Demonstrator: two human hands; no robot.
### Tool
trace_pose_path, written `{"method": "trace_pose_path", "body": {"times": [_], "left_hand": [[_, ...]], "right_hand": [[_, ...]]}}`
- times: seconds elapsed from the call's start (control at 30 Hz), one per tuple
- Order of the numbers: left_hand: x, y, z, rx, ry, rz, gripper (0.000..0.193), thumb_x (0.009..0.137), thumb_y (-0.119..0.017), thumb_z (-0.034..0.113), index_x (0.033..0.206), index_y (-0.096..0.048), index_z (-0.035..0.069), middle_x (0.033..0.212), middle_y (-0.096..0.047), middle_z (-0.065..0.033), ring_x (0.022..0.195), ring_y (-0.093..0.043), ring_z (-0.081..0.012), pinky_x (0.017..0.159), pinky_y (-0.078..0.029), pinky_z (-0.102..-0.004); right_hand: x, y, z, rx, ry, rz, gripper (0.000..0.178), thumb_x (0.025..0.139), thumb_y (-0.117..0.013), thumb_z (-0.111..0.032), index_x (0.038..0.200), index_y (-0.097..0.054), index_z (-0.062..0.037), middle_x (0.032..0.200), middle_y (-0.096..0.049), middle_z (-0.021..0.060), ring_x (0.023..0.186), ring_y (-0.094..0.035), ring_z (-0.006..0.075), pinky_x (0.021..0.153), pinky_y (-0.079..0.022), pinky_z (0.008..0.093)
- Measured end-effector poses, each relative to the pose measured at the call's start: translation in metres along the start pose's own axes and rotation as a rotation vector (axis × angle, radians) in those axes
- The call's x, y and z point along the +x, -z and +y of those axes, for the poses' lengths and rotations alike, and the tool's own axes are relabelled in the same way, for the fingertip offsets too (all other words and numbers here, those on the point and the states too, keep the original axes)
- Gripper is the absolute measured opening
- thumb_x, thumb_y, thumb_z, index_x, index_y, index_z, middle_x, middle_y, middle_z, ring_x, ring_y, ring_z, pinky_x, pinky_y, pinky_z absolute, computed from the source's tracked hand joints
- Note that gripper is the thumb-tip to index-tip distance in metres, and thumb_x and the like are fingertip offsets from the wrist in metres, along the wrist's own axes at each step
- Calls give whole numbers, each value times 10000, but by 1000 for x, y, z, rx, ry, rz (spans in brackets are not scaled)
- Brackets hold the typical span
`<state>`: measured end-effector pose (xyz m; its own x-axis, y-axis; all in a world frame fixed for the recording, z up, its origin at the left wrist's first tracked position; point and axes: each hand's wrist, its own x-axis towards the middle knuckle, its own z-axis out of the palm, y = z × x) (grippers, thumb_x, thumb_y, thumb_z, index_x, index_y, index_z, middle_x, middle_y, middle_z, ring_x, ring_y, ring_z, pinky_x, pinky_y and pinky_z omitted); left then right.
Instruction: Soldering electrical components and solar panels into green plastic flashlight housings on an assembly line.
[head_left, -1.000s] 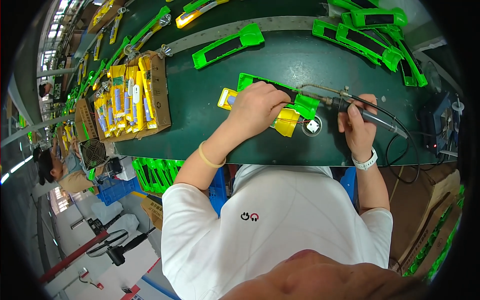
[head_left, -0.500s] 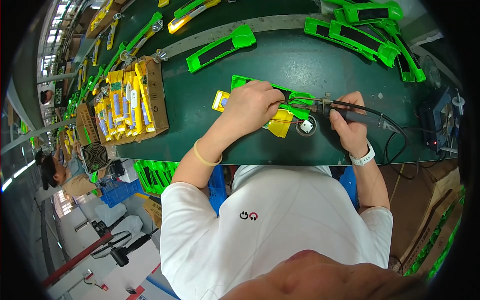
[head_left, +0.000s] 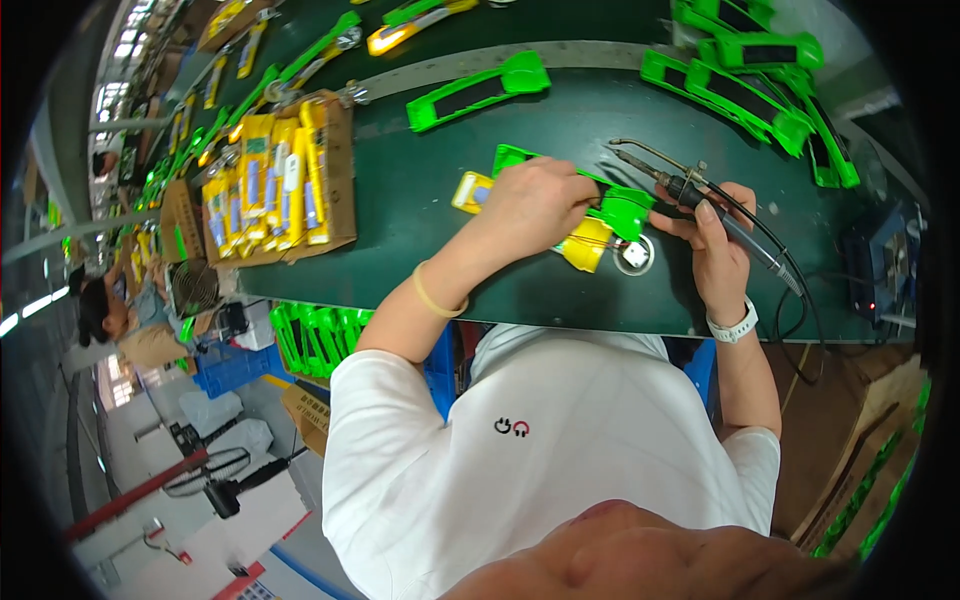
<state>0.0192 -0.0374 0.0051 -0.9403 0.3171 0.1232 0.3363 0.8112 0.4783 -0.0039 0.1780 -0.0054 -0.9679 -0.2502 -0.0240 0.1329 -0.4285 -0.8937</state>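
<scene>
My right hand (head_left: pixel 718 250) grips a soldering iron (head_left: pixel 740 238) with a thin metal feed tube along its tip. The tip points up and left, clear of the work. My left hand (head_left: pixel 540 208) lies over a green plastic housing (head_left: pixel 628 212), fingertips pinched together near its middle; what they hold is hidden. Under and beside this hand lies a yellow casing (head_left: pixel 584 248) with thin wires. A small round lamp part (head_left: pixel 634 256) with a white centre sits next to the housing's right end.
On the left stands a cardboard box (head_left: pixel 342 180) filled with yellow casings. Another green housing (head_left: pixel 480 92) lies farther back, and several are piled at the far right (head_left: pixel 740 95). A dark soldering station (head_left: pixel 876 280) stands at the right, its cable looping over the table edge.
My right hand has lifted the soldering iron's tip up and away from the green housing. My left hand stays pinched over the housing. The whole view has shifted slightly.
</scene>
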Motion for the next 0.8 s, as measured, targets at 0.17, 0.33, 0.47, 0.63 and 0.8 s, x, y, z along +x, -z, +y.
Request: {"method": "trace_pose_path", "body": {"times": [0.17,0.33,0.47,0.63,0.8], "left_hand": [[1,-6,3,-18,12,-15,85,706,-582,129,752,-651,110,684,-575,-78,727,-589,-259,629,-476,-379],[-2,-15,13,-21,-43,12,79,727,-589,127,772,-650,106,696,-569,-57,741,-581,-240,641,-474,-364],[-5,-11,13,-30,-41,-25,96,733,-607,130,813,-632,82,758,-596,-78,752,-573,-269,655,-468,-371],[-11,15,22,-312,139,144,91,719,-656,27,799,-618,47,728,-589,-39,572,-540,-121,502,-423,-262],[-23,28,21,-1299,521,92,314,772,-635,-11,1039,-471,12,829,-594,-79,644,-582,-112,544,-495,-233]], "right_hand": [[4,10,13,-47,-37,-75,239,900,-485,-74,1076,-328,-34,989,-454,110,985,-577,323,835,-508,401],[-6,25,11,-13,-60,-62,241,905,-463,-61,1096,-317,-43,992,-457,117,941,-593,327,811,-518,414],[-7,16,10,-12,-38,-53,224,902,-460,-45,1074,-318,-38,995,-428,114,941,-595,337,784,-528,396],[-6,16,13,7,-36,-68,209,898,-470,-54,1041,-322,-20,998,-496,152,929,-606,322,763,-536,359],[-8,18,9,-55,-17,-26,204,890,-497,-71,1013,-342,-20,921,-536,129,869,-622,245,693,-527,301]]}}
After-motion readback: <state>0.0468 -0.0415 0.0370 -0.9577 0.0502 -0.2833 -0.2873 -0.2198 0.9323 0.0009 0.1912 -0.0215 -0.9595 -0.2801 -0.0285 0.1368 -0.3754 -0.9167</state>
